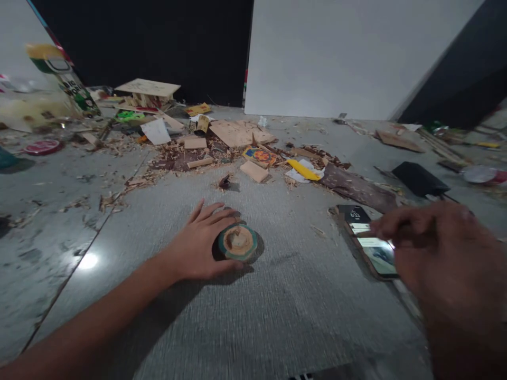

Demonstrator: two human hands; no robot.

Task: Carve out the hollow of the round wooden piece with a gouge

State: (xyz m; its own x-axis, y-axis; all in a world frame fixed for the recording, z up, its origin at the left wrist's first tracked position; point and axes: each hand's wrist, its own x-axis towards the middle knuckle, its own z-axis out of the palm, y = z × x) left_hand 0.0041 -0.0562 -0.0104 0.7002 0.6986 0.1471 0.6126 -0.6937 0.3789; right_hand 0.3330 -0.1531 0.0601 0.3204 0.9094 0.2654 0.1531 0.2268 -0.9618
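My left hand (pixel 209 237) curls round the side of a small wooden block (pixel 240 241), its thumb in front and fingers behind. The block lies on the grey floor, teal round its rim, with a rough hollow carved in its pale top. Over the right edge of a phone (pixel 370 243) hovers my right hand (pixel 439 248), blurred, with its fingers bent together. A thin brownish tip juts left from it across the lit screen; I cannot make out whether this is a tool or a fingertip.
Wood shavings and scraps lie along the back, with a flat wooden board (pixel 241 133) and a yellow strip (pixel 304 170) among them. A brown tube-like piece (pixel 356 184) and a black box-like object (pixel 420 178) lie beyond the phone. A printed container (pixel 69 79) stands back left.
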